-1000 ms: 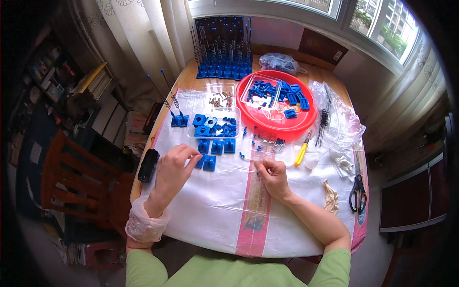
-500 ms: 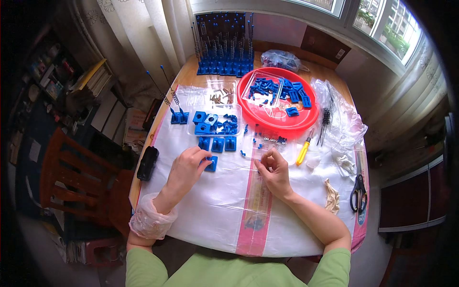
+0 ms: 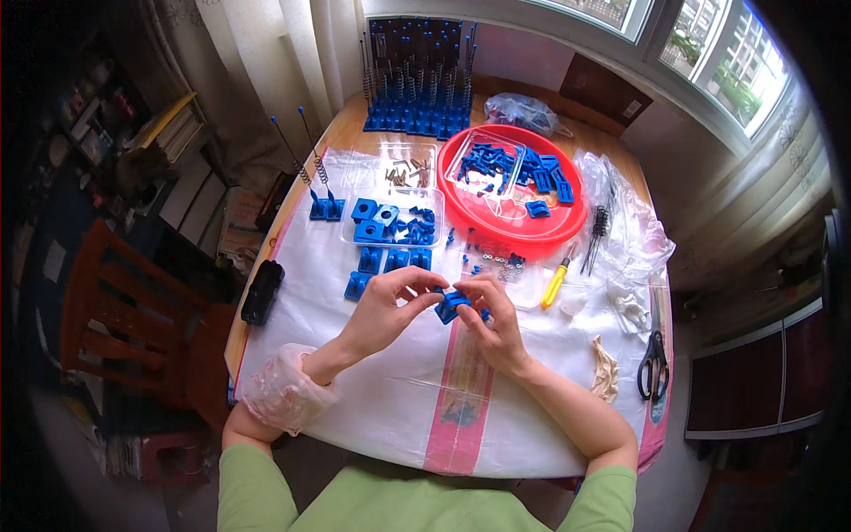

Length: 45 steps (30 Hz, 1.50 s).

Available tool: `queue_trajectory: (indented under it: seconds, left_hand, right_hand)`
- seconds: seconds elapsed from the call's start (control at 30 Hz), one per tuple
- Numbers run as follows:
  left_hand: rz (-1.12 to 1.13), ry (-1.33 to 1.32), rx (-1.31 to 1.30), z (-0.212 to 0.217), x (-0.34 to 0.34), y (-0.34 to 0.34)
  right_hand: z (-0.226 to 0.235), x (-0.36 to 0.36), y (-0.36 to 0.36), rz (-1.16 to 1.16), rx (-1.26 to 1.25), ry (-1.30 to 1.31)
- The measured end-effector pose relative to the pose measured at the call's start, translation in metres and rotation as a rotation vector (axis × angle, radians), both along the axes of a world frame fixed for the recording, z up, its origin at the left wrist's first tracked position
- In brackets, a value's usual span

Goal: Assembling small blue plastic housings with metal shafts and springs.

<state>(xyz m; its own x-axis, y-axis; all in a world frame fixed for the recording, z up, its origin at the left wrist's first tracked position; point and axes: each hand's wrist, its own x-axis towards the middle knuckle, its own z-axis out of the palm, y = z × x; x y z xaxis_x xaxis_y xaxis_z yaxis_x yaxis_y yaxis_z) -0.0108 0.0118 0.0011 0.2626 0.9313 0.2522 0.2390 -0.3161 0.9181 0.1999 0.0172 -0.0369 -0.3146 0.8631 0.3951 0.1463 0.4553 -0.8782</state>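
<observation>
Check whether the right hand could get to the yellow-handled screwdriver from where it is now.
Probably yes: the yellow-handled screwdriver lies in the open just beyond the right hand, with nothing between them. But that hand shares a small blue part with the left hand.

Home room, curtains (image 3: 292,53), wooden chair (image 3: 115,337), bookshelf (image 3: 168,129)

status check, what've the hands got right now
Left hand and right hand both pinching one small blue plastic block above the white table cover. More blue blocks just beyond. Nothing between hands and block.
</observation>
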Motion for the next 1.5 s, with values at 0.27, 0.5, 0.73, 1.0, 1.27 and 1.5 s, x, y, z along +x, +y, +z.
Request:
queue_trajectory:
  seconds: [0.27, 0.5, 0.73, 1.0, 1.27, 1.5]
  left_hand:
    - [0.004, -0.317, -0.205, -0.035, -0.002, -0.003]
    - [0.022, -0.272, -0.115, -0.043, -0.002, -0.004]
    - [-0.073, -0.402, -0.232, -0.047, 0.001, -0.005]
    - [-0.207, -0.53, -0.404, -0.05, -0.001, -0.006]
    - [-0.275, -0.602, -0.51, -0.054, -0.007, -0.003]
    - [-0.301, -0.651, -0.59, -0.049, -0.004, -0.005]
  right_hand:
    - [-0.006, -0.001, 0.005, 0.036, -0.074, 0.016]
    - [-0.014, 0.0, 0.005, 0.059, -0.052, 0.052]
    - [-0.012, -0.002, 0.004, 0.09, -0.074, 0.191]
    - [-0.012, -0.001, 0.004, 0.135, -0.313, 0.323]
    - [-0.017, 0.001, 0.003, 0.159, -0.296, 0.185]
    - [-0.018, 0.0, 0.005, 0.105, -0.263, 0.191]
